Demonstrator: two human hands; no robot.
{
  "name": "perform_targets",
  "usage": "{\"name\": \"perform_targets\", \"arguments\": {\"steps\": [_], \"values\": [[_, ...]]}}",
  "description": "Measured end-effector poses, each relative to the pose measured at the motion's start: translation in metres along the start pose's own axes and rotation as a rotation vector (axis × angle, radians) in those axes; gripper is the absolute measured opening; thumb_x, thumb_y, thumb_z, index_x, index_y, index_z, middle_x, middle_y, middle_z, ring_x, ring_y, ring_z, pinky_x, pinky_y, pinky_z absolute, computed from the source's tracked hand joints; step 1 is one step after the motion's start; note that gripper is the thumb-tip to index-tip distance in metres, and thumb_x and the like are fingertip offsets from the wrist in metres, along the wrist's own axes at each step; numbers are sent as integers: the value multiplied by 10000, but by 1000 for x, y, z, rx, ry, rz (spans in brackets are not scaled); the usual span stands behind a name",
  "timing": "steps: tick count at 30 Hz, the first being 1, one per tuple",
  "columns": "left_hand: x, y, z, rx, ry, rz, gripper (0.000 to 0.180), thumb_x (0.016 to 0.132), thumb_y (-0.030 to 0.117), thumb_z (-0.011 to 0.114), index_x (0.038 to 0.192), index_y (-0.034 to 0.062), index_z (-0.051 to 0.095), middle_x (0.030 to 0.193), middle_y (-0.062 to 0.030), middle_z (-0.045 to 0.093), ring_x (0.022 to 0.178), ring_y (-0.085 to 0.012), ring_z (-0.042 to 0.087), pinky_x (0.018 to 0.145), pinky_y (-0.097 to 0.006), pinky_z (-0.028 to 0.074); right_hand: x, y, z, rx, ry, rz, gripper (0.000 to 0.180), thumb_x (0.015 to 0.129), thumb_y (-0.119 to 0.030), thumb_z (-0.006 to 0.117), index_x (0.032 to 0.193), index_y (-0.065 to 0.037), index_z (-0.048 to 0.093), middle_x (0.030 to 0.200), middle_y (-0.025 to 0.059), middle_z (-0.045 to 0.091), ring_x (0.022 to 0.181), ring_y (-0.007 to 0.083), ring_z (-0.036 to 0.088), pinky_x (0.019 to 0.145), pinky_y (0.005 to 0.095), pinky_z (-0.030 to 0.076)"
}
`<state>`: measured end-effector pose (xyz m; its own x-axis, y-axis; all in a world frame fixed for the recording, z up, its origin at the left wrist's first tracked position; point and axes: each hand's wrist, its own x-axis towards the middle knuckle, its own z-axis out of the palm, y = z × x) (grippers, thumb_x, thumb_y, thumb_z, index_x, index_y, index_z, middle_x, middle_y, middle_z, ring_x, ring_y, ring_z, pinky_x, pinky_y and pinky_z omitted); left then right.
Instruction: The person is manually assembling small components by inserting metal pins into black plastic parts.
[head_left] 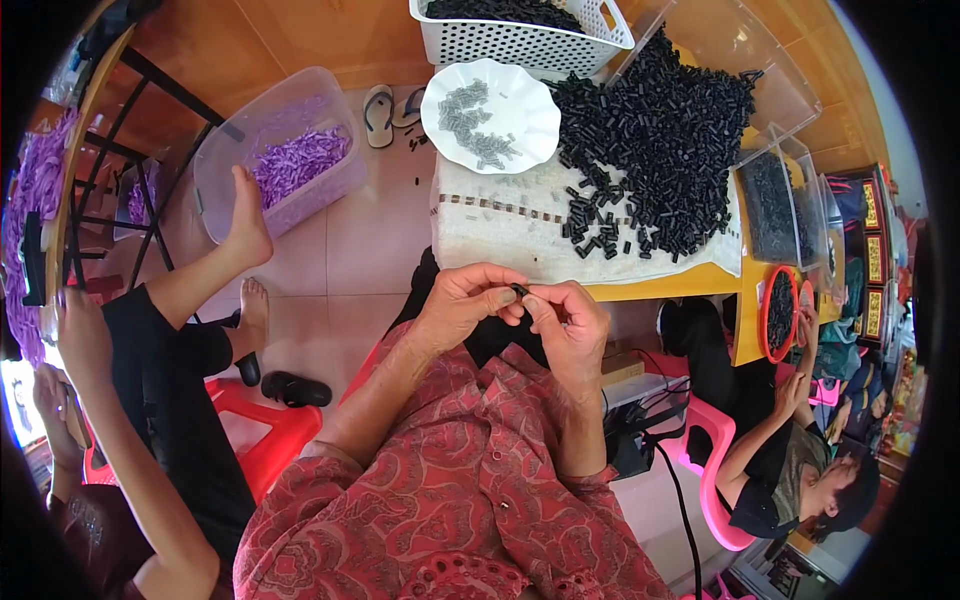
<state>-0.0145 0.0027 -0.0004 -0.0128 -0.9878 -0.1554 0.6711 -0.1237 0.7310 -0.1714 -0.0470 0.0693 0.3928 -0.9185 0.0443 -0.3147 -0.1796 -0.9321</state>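
Observation:
Over my lap, just off the table's near edge, both hands meet fingertip to fingertip. My left hand [468, 305] and my right hand [570, 330] pinch one small black piece [518, 290] between them; the fingers cover most of it. It resembles the short black tube-like pieces [660, 150] heaped on the table ahead and to the right. Beyond my hands a white scalloped plate [540, 135] holds small clear pieces [480, 125]. A few more clear bits lie on the white cloth [490, 245] under the plate.
A white perforated basket [520, 45] of black pieces stands behind the plate. Clear plastic boxes [780, 200] and a red round basket [780, 310] sit at the right, by a seated person [800, 480]. At left, another person's arm [130, 430] is near a tub [290, 160] of purple pieces.

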Motion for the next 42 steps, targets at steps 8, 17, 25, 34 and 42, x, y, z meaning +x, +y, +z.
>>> {"name": "perform_targets", "arguments": {"steps": [8, 17, 25, 34, 42], "values": [[2, -2, -6, -326, -64, -44, 226, 942, 30, 566, 1151, -45, 607, 981, -129, 671, 813, -175, 664, 716, -304, 575, 4, -1, 1, 218, -34, 162, 90, 875, -8, 660, 959, 25, 661, 827, 51, 669, 622, 71, 591, 547, 199, 487], [3, -5, -5, -314, -71, -51, 220, 943, 39, 568, 1148, -26, 615, 957, -121, 675, 788, -166, 661, 719, -313, 572, 3, 14, 7, 222, -22, -32, 115, 885, 3, 644, 997, 28, 647, 893, 68, 623, 728, 101, 622, 625, 218, 506], [1, -6, -2, -266, -27, -32, 225, 948, 61, 574, 1149, -31, 617, 947, -98, 669, 773, -141, 647, 724, -271, 559, 2, 9, 13, 203, -4, -102, 31, 881, 11, 643, 908, 17, 628, 876, 67, 585, 719, 119, 631, 627, 239, 508], [1, -6, 3, -301, -40, -27, 222, 954, 57, 558, 1151, -31, 610, 995, -95, 655, 829, -149, 629, 748, -281, 539, 5, 5, 12, -26, 50, -219, 51, 850, 26, 649, 894, 10, 628, 840, 91, 573, 696, 165, 607, 595, 278, 485], [2, -5, 5, -301, -16, -38, 202, 952, 73, 568, 1124, -23, 612, 998, -94, 654, 844, -153, 630, 760, -290, 540, 7, 8, 9, -30, 26, -229, 70, 834, 27, 661, 893, 3, 632, 845, 91, 584, 700, 176, 613, 595, 278, 487]]}}
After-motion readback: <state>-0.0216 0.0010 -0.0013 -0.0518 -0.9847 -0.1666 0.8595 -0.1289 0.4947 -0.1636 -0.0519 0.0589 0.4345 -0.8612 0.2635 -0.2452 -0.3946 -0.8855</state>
